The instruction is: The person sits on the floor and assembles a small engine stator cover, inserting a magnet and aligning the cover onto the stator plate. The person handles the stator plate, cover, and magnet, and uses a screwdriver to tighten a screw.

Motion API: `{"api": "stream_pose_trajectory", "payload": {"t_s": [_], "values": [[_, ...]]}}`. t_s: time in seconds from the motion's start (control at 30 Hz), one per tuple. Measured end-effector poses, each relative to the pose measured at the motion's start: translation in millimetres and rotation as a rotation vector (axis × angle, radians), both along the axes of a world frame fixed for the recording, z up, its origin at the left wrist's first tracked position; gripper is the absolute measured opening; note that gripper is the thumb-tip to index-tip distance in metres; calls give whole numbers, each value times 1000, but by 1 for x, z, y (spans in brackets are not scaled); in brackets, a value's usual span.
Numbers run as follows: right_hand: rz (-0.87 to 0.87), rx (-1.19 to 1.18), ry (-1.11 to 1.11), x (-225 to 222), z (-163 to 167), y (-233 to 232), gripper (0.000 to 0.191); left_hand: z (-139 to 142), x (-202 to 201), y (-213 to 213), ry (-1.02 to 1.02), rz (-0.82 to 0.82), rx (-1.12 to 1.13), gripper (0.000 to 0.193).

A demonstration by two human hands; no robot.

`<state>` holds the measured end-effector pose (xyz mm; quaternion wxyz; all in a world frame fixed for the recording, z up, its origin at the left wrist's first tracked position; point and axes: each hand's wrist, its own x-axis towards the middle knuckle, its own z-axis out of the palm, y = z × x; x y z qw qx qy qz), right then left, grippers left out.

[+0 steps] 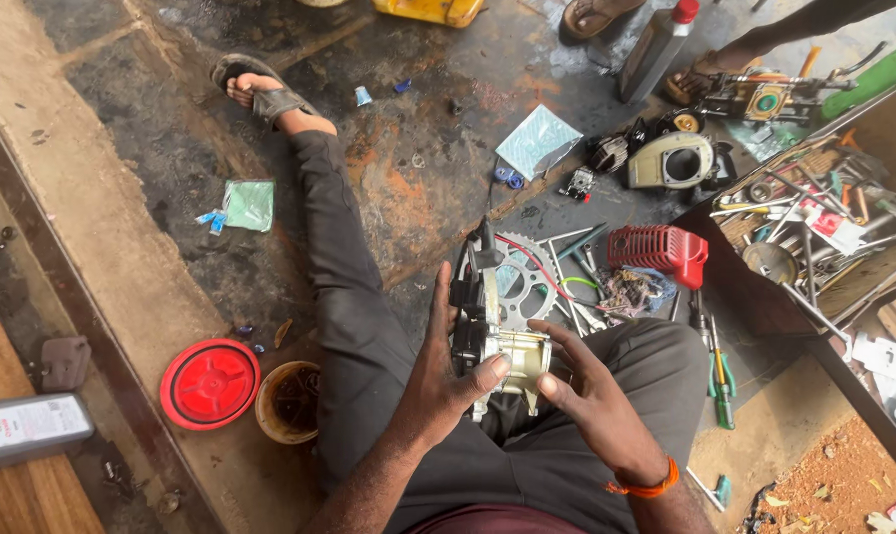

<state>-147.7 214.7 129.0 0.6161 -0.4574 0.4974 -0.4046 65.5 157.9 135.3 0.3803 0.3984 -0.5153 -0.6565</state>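
Note:
I sit on the ground with one leg stretched out. My left hand (446, 371) grips a small engine block (497, 341), a pale metal casting with a black part on its left side, held over my lap. My right hand (591, 391) touches the block's right side with fingers spread around it; an orange band circles that wrist. A toothed metal sprocket (523, 282) lies on the floor just beyond the block, with thin wires running across it.
A red round lid (210, 383) and a small tub (287, 400) sit at my left. A red finned cover (660, 252), screwdrivers (722, 381), a beige engine housing (670, 160) and a wooden toolbox (823, 227) lie to the right. Another person's sandalled feet (591, 15) are at the top.

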Motion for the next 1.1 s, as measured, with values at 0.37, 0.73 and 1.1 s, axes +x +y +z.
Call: {"api": "stream_pose_trajectory", "payload": {"t_s": [0.37,0.73,1.1], "values": [[-138,309,-94,27,-30,6,52,-20,8,14,281,89,434,121],[-252,-65,563,43,5,11,70,-73,17,8,681,-213,450,106],[-140,-486,1007,35,9,22,42,-92,23,10,846,-81,676,66]]}}
